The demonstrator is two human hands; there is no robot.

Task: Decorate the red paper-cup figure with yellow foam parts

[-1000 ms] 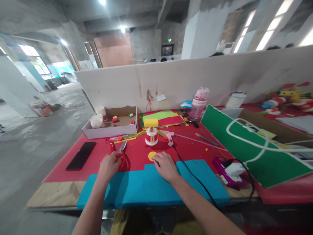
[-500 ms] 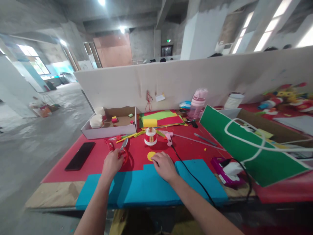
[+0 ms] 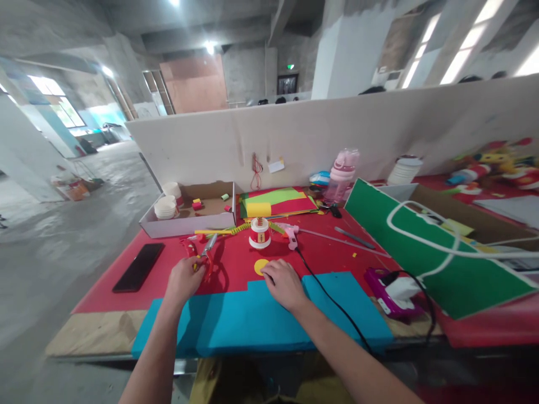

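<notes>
My left hand (image 3: 185,276) is closed on the handles of red scissors (image 3: 208,258), with the blades pointing away from me above the red table cover; a bit of yellow shows at its fingertips. The fingers of my right hand (image 3: 283,280) are bent together at the edge of a flat yellow disc (image 3: 260,267) lying on the red cover. Whether they grip it is too small to tell. Just behind the disc stands a red and white cup figure (image 3: 260,234). A pink glue gun (image 3: 291,235) lies to its right.
A shallow box (image 3: 189,225) with paper cups stands back left, a black phone (image 3: 138,268) in front of it. Blue foam (image 3: 236,331) lines the near edge. At right are a purple power strip (image 3: 389,294), a cord and a green board (image 3: 425,258). Coloured sheets (image 3: 290,203) lie behind.
My left hand has moved slightly left with the scissors, which have turned a little. A yellow stick behind them now lies more level. My right hand stays by the disc.
</notes>
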